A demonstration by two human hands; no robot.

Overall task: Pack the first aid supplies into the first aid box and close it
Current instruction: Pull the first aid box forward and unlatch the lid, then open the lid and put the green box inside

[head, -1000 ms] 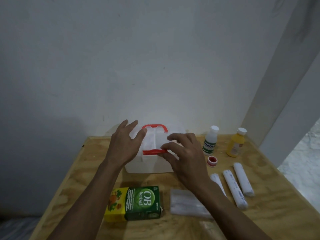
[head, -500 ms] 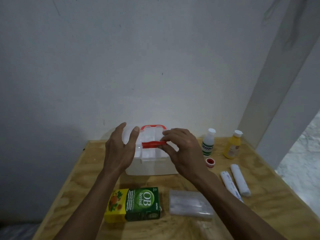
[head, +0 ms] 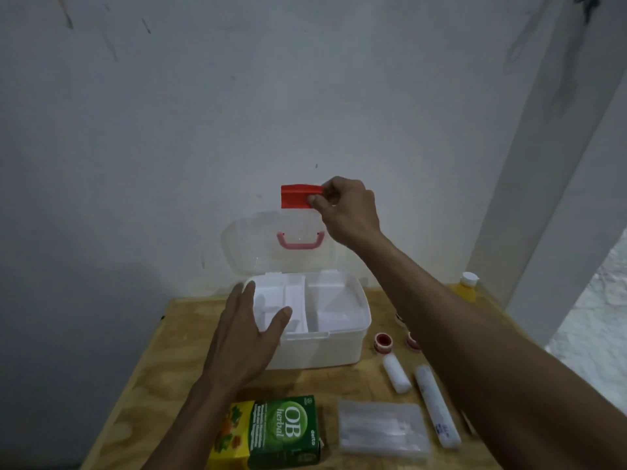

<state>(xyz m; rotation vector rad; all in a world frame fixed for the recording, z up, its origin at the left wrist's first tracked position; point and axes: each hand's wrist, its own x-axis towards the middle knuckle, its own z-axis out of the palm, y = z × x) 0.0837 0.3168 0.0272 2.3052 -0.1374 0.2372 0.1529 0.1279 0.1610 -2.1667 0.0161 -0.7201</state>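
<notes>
1. Head view, setting: bare whitish wall behind, plywood table (head: 163,354) pushed up to it, white pillar at far right. Dim light.
2. Head view, change: first aid box (head: 315,347) was shut a sec ago w/ both hands on the red latch (head: 297,196). Now the clear lid (head: 251,245) stands swung up and back toward the wall, pink-red handle (head: 300,239) showing through it. Latch sits at the lid's top edge.
3. Right hand (head: 349,212): raised, thumb and fingertips pinched together on the latch's right end, holding the lid up.
4. Left hand (head: 247,337): fingers spread apart, gripping nothing, palm at the box's front-left corner. Looks like bracing; contact w/ the rim can't be confirmed.
5. Box interior: white, divided into compartments, nothing packed that I can see.
6. Supplies all on the table outside the box:
   - green OB herbal carton (head: 271,435) in front of the box
   - clear flat packet (head: 383,427) just right of the carton
   - two white bandage rolls (head: 397,373) right of the box
   - small red-rimmed tape roll (head: 383,341) near the box's right side; a second one partly behind the right forearm
   - yellow bottle (head: 466,286) far right, mostly hidden
7. Meaning: opening step looks done, packing not begun. Lid prob. needs to rest open unaided before the right hand is free.
</notes>
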